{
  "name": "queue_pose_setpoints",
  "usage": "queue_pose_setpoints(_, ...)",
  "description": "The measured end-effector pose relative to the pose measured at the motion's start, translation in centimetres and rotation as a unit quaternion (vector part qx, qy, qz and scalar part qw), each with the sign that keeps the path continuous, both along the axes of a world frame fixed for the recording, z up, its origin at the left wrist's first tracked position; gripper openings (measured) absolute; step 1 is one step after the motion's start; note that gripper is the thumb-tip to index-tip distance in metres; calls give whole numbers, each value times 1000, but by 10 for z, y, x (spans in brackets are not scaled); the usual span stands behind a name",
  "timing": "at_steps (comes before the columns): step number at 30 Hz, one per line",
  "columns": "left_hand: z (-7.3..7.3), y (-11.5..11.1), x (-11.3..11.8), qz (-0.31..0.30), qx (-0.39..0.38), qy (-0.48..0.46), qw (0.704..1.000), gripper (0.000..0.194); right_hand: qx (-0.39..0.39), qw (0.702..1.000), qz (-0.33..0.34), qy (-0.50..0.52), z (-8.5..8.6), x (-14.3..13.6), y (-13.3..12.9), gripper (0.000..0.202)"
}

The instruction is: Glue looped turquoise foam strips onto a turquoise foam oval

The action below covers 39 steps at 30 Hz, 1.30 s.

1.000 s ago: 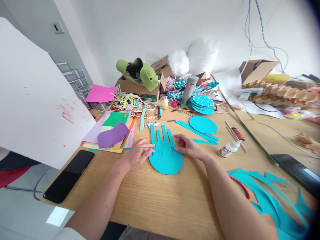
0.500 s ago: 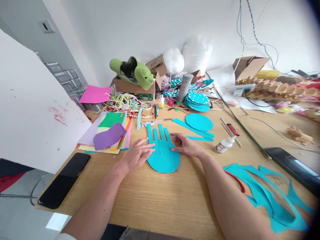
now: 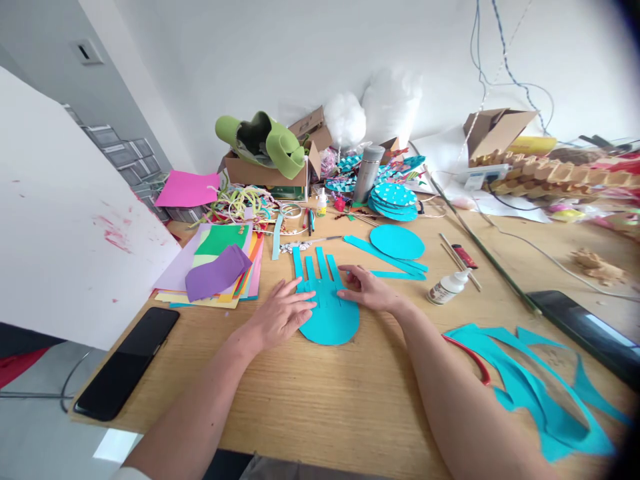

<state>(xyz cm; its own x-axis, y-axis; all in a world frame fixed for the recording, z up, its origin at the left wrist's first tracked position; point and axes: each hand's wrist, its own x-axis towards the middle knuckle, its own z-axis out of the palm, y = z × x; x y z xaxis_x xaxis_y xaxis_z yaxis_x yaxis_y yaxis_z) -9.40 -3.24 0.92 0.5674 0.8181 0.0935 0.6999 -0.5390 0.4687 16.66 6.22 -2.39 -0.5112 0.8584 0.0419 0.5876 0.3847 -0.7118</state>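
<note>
Left hand (image 3: 280, 315) palm down, fingers spread, right hand (image 3: 371, 291) half curled, thumb apart, forearms (image 3: 434, 373) bare

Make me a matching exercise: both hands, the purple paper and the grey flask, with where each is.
1. Left hand
2. Right hand
3. Purple paper
4. Grey flask

A. Upright beside the stacked blue discs
B. At the right side of the disc with strips
C. Atop the paper pile
D. At the left side of that disc

Pairs: 1-D, 2-B, 3-C, 4-A
</note>
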Motion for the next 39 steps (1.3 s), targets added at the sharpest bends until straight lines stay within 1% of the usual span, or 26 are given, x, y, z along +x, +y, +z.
queue_pose_setpoints(2,0,0,1,-2,1,5,1000,43,31,999,-24,-30,0,-7,-3,71)
queue_pose_setpoints(5,-1,0,2,-5,1,10,1000,43,72,994,-50,-68,-1,-16,-8,86)
queue_pose_setpoints(8,-2,0,2,-5,0,8,1000,43,72,990,-63,-104,-3,-20,-10,98)
queue_pose_setpoints(11,-3,-1,3,-3,-3,8,1000,42,68,988,-58,-125,-3,-21,-11,104)
queue_pose_setpoints(17,-2,-1,3,-3,-10,20,1000,43,74,989,-40,-119,-2,-19,-9,103)
queue_pose_setpoints(31,-1,-2,4,-5,-14,26,1000,45,64,987,-43,-138,1,-20,-10,104)
queue_pose_setpoints(39,-2,-1,4,-8,-8,42,999,46,59,987,-40,-142,2,-20,-10,105)
